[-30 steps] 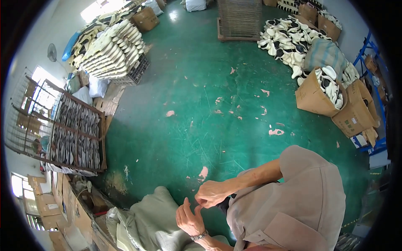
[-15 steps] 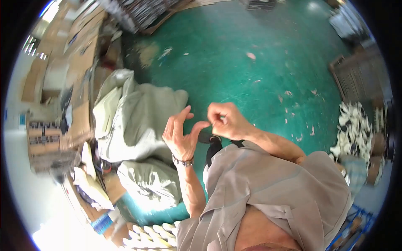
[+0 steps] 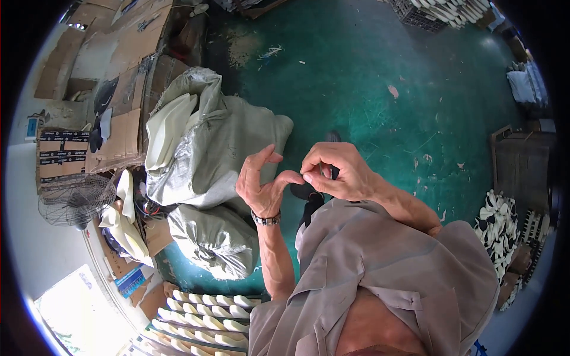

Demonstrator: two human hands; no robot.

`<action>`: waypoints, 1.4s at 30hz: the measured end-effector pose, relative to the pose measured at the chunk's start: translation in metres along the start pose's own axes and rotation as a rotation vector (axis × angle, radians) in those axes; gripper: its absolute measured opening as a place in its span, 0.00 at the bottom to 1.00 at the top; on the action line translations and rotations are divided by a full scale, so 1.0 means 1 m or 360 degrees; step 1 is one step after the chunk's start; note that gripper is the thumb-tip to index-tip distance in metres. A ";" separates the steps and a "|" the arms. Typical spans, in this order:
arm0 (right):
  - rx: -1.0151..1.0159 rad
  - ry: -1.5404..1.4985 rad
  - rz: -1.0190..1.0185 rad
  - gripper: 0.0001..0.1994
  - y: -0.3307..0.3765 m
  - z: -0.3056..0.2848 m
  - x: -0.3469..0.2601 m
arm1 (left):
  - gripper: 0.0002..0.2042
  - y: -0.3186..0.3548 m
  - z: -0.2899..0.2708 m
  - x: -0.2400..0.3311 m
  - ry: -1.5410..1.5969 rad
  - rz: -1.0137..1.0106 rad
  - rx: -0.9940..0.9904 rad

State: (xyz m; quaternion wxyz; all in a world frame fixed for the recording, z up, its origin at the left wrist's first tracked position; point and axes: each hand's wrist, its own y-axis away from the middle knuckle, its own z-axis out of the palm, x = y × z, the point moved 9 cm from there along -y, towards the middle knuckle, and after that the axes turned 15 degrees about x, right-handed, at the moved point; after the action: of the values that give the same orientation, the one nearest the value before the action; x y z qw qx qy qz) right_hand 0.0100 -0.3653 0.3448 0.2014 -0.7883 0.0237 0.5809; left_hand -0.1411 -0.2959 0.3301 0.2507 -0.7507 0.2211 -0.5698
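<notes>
My left hand point(image 3: 261, 181) is raised in front of me, a dark bracelet point(image 3: 265, 219) on its wrist. Its fingers are curved and stand apart from the thumb, which points towards the right hand. My right hand point(image 3: 343, 172) is closed in a pinch, its fingertips at the tip of the left thumb. Whether anything tiny lies between those fingertips is too small to tell. Just left of the left hand stands a large pale woven sack point(image 3: 237, 139), with cream insole-shaped pieces point(image 3: 168, 133) showing at its mouth.
A second tied sack point(image 3: 214, 240) sits nearer me. Rows of cream shoe-sole-like pieces point(image 3: 205, 320) lie at lower left, below a wire fan point(image 3: 77, 199). Cardboard boxes point(image 3: 127, 89) line the left. More pale pieces point(image 3: 497, 228) are heaped at right. Scraps dot the green floor point(image 3: 368, 65).
The view has shifted, bringing the rows of cream pieces further into sight. My two hands stay close together, the right still pinched by the left thumb.
</notes>
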 end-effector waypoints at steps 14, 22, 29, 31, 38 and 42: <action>-0.0591 -0.0005 -0.0098 0.08 -0.202 -0.067 0.139 | 0.32 -0.113 0.206 -0.075 -0.0089 -0.0089 -0.0214; -0.0387 -0.0625 0.0416 0.03 -0.320 -0.110 0.179 | 0.60 -0.150 0.298 -0.160 0.1884 -0.1420 0.0437; -0.0414 -0.0374 -0.0224 0.03 -0.386 -0.062 0.143 | 0.63 -0.185 0.318 -0.212 0.1873 -0.1500 0.0516; -0.0379 -0.0297 -0.0461 0.09 -0.408 -0.047 0.137 | 0.62 -0.201 0.323 -0.228 0.1838 -0.1501 0.0529; -0.0572 -0.0075 -0.0974 0.10 -0.492 0.052 0.132 | 0.51 -0.272 0.286 -0.306 0.1820 -0.1307 0.0663; -0.0881 -0.0100 -0.1129 0.11 -0.533 0.125 0.112 | 0.37 -0.303 0.231 -0.360 0.1687 -0.1221 0.0786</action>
State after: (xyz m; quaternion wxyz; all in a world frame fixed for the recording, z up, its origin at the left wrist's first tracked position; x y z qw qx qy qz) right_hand 0.0781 0.1892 0.3650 0.1704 -0.7538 -0.4104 0.4841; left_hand 0.0056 0.1904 0.2005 0.0535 -0.3177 -0.1030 -0.9411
